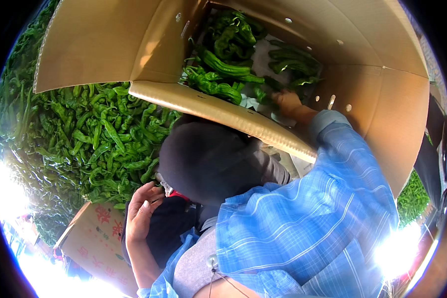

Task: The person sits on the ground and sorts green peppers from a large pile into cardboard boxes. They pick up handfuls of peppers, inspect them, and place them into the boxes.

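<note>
An open cardboard box (223, 117) stands before me, with green peppers (223, 63) lying in clusters on its floor. My right hand (288, 104) reaches down inside, low by the near wall, beside a few peppers; whether its fingers hold one is hard to tell. My left hand (143, 208) is outside the box, over my dark-clad leg, its fingers half curled and apart with nothing between them. Left of the box spreads a large heap of green peppers (111, 138), close to my left fingertips.
A printed cardboard box (97, 242) lies at lower left, against the heap. The open box's flap (89, 41) sticks out over the peppers. At the right edge are a person's dark-clothed legs (428, 160) and more green peppers (413, 201).
</note>
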`<state>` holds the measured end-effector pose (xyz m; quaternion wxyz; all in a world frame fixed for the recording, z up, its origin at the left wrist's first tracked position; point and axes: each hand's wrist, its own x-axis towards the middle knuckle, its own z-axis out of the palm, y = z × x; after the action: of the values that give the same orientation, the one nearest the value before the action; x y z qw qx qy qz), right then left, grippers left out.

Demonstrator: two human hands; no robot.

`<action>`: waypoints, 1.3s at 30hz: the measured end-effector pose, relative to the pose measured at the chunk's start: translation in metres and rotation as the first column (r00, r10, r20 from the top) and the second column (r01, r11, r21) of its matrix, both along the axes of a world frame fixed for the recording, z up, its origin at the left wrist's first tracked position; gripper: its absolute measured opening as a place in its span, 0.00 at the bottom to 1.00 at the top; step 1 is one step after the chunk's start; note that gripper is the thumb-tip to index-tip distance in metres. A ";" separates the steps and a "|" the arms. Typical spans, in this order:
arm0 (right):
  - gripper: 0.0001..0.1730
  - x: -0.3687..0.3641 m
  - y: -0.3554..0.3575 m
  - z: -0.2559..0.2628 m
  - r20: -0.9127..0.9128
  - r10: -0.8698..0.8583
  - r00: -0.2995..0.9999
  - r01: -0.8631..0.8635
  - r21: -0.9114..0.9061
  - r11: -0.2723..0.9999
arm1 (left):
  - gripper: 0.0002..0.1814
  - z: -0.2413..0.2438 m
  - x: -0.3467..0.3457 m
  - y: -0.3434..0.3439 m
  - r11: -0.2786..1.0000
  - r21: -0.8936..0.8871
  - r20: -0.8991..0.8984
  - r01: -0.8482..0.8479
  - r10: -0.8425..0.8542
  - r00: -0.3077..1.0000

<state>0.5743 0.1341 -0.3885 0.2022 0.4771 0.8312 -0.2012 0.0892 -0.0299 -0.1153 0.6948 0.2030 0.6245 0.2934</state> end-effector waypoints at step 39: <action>0.37 -0.018 -0.003 0.003 0.232 -0.148 0.961 0.209 -0.269 0.940 | 0.27 0.034 0.006 0.024 0.956 0.135 -0.055 0.261 -0.256 0.965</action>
<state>0.5560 0.1309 -0.3860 0.3367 0.5345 0.7198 -0.2878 0.0951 -0.0055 -0.0813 0.6994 0.3368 0.5830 0.2399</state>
